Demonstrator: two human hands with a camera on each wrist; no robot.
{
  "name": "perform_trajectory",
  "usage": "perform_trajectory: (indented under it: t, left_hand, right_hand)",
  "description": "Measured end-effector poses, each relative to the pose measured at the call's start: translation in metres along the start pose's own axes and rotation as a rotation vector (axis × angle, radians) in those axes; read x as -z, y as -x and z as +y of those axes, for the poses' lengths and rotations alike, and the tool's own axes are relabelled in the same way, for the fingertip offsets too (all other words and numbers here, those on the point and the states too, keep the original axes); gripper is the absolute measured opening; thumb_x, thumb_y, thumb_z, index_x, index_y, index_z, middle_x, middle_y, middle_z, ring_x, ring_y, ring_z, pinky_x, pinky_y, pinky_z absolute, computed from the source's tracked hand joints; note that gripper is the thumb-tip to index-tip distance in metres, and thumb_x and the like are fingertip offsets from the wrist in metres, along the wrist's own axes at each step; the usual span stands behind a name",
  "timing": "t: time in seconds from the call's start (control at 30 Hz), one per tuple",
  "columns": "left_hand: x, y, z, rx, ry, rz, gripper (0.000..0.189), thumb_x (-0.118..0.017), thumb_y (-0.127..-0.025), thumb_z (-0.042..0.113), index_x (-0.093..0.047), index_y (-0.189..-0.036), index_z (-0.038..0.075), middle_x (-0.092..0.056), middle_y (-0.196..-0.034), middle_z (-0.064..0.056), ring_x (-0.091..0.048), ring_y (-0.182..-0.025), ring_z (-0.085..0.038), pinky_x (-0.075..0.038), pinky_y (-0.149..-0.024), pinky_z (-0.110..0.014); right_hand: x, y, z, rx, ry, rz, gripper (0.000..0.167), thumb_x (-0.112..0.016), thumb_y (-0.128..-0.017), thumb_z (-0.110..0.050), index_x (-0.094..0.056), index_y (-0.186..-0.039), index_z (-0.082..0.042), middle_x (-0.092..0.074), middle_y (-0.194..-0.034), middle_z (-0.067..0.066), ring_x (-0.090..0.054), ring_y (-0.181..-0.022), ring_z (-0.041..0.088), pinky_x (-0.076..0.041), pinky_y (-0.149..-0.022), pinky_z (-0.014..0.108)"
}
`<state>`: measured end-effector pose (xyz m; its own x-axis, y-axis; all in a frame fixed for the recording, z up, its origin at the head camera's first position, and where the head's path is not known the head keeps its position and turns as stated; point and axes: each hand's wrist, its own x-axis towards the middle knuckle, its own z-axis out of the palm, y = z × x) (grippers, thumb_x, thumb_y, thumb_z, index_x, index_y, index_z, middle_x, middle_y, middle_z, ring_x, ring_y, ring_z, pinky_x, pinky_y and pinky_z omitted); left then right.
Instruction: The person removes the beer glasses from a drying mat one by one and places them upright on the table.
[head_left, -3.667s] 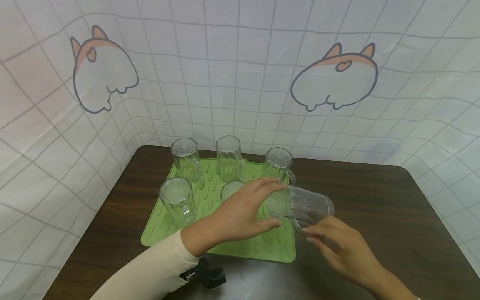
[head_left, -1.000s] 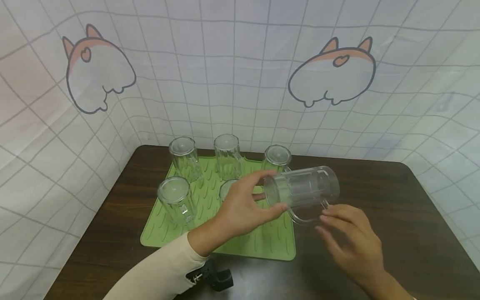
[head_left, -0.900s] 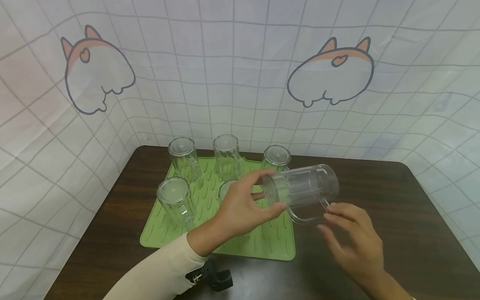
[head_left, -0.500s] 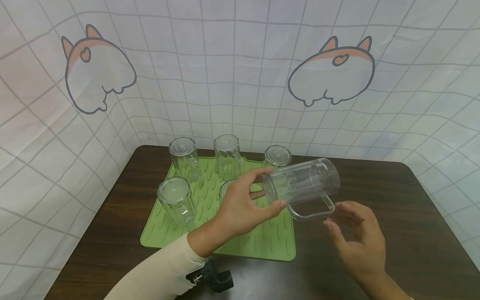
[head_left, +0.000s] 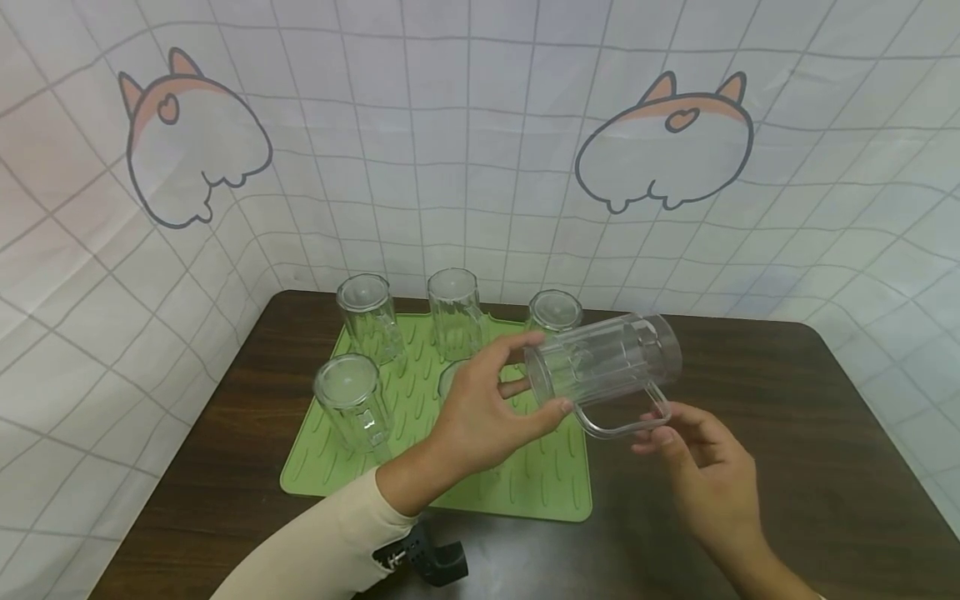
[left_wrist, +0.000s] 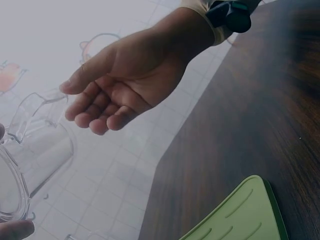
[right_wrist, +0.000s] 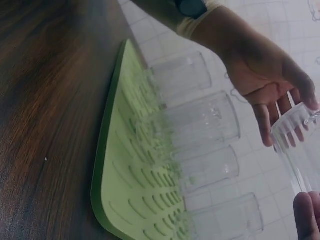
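A clear glass mug (head_left: 600, 362) is held tilted on its side above the right part of a green drying mat (head_left: 517, 492). My left hand (head_left: 480, 412) grips it round the base, thumb below and fingers spread behind. Its open mouth points right and its handle hangs down toward me. At the handle's outer corner is my right hand (head_left: 712, 479), thumb against the handle and fingers curled behind it. In the left wrist view, the right hand (left_wrist: 135, 75) appears beside the mug (left_wrist: 45, 155). The right wrist view shows the left hand (right_wrist: 260, 75) round the base.
Several glass mugs stand upside down on the mat, such as the front left mug (head_left: 348, 400) and back left mug (head_left: 367, 312). A back right mug (head_left: 555, 310) stands close behind the held one. Dark wooden table (head_left: 825, 433); white grid-patterned cloth (head_left: 510, 150) behind.
The mug has been lifted and its mouth tipped upward. My right hand came off the handle about half a second ago and now holds it at the corner; the left keeps its grip.
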<state>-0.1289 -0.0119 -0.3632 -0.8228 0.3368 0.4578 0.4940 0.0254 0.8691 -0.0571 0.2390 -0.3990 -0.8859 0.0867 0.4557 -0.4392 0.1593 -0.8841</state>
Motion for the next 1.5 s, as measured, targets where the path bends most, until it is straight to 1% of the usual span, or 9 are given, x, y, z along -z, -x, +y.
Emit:
perform_trajectory:
  t: [0.17, 0.3, 0.47, 0.57, 0.77, 0.9, 1.03, 1.3, 1.5]
  left_hand:
    - [-0.001, 0.0, 0.001, -0.01, 0.018, 0.001, 0.068, -0.086, -0.081, 0.008, -0.053, -0.14, 0.0, -0.059, -0.131, -0.011, -0.061, -0.123, -0.031, -0.056, -0.091, -0.031]
    - [-0.002, 0.001, 0.002, 0.013, 0.033, -0.017, 0.067, -0.086, -0.081, 0.009, -0.053, -0.139, 0.002, -0.058, -0.133, -0.009, -0.06, -0.123, -0.027, -0.056, -0.091, -0.031]
    - [-0.004, 0.002, 0.003, 0.051, 0.031, -0.045, 0.068, -0.087, -0.081, 0.009, -0.052, -0.138, 0.002, -0.057, -0.132, -0.008, -0.059, -0.122, -0.022, -0.055, -0.093, -0.029]
    - [-0.005, 0.003, 0.002, 0.068, 0.017, -0.062, 0.067, -0.087, -0.081, 0.008, -0.051, -0.137, 0.001, -0.057, -0.133, -0.008, -0.058, -0.123, -0.022, -0.055, -0.094, -0.028]
    - [-0.008, 0.004, 0.001, 0.08, -0.027, -0.062, 0.065, -0.087, -0.08, 0.01, -0.052, -0.135, 0.002, -0.056, -0.138, -0.009, -0.057, -0.125, -0.021, -0.054, -0.094, -0.027]
    - [-0.008, 0.004, 0.001, 0.078, -0.043, -0.059, 0.066, -0.087, -0.08, 0.01, -0.052, -0.135, 0.002, -0.056, -0.138, -0.009, -0.057, -0.126, -0.02, -0.054, -0.094, -0.026]
    - [-0.009, 0.003, 0.0, 0.085, -0.05, -0.062, 0.067, -0.088, -0.08, 0.009, -0.051, -0.136, 0.001, -0.057, -0.136, -0.01, -0.057, -0.125, -0.02, -0.054, -0.094, -0.026]
    - [-0.011, 0.003, -0.002, 0.098, -0.074, -0.082, 0.069, -0.089, -0.078, 0.007, -0.05, -0.134, -0.001, -0.057, -0.137, -0.014, -0.058, -0.124, -0.022, -0.053, -0.094, -0.024]
    - [-0.013, 0.004, -0.004, 0.104, -0.111, -0.089, 0.068, -0.091, -0.077, 0.01, -0.052, -0.131, -0.001, -0.059, -0.135, -0.013, -0.058, -0.122, -0.019, -0.052, -0.096, -0.023]
  right_hand:
    - [-0.001, 0.0, -0.002, 0.007, -0.068, -0.036, 0.019, -0.056, -0.099, 0.015, -0.058, -0.117, 0.021, -0.074, -0.104, 0.006, -0.073, -0.083, 0.017, -0.061, -0.077, 0.032]
    - [-0.003, 0.001, -0.003, 0.02, -0.111, -0.009, 0.018, -0.056, -0.097, 0.018, -0.057, -0.114, 0.023, -0.074, -0.1, 0.011, -0.073, -0.078, 0.018, -0.061, -0.076, 0.032]
    - [-0.003, 0.002, -0.006, -0.012, -0.051, 0.046, 0.017, -0.057, -0.097, 0.017, -0.059, -0.113, 0.02, -0.074, -0.099, 0.01, -0.073, -0.074, 0.017, -0.06, -0.079, 0.028]
    - [-0.003, 0.002, -0.005, 0.014, -0.097, 0.054, 0.016, -0.055, -0.096, 0.019, -0.058, -0.112, 0.022, -0.074, -0.098, 0.012, -0.073, -0.074, 0.017, -0.06, -0.078, 0.028]
    - [-0.003, -0.001, 0.003, 0.188, -0.335, -0.017, 0.015, -0.049, -0.094, 0.026, -0.054, -0.108, 0.027, -0.073, -0.097, 0.019, -0.074, -0.08, 0.022, -0.061, -0.074, 0.031]
    - [-0.003, -0.002, 0.006, 0.243, -0.438, -0.074, 0.016, -0.049, -0.093, 0.028, -0.051, -0.109, 0.029, -0.072, -0.101, 0.023, -0.075, -0.089, 0.027, -0.061, -0.08, 0.035]
    - [-0.005, -0.005, 0.005, 0.241, -0.483, -0.103, 0.016, -0.05, -0.092, 0.029, -0.051, -0.108, 0.028, -0.071, -0.106, 0.026, -0.074, -0.097, 0.031, -0.06, -0.082, 0.037]
    - [-0.004, -0.007, 0.003, 0.224, -0.549, -0.153, 0.02, -0.051, -0.092, 0.029, -0.051, -0.112, 0.025, -0.07, -0.112, 0.028, -0.073, -0.102, 0.033, -0.058, -0.09, 0.038]
    - [-0.004, -0.005, 0.001, 0.218, -0.516, -0.165, 0.02, -0.05, -0.092, 0.03, -0.052, -0.111, 0.023, -0.071, -0.109, 0.025, -0.074, -0.1, 0.032, -0.057, -0.091, 0.037]
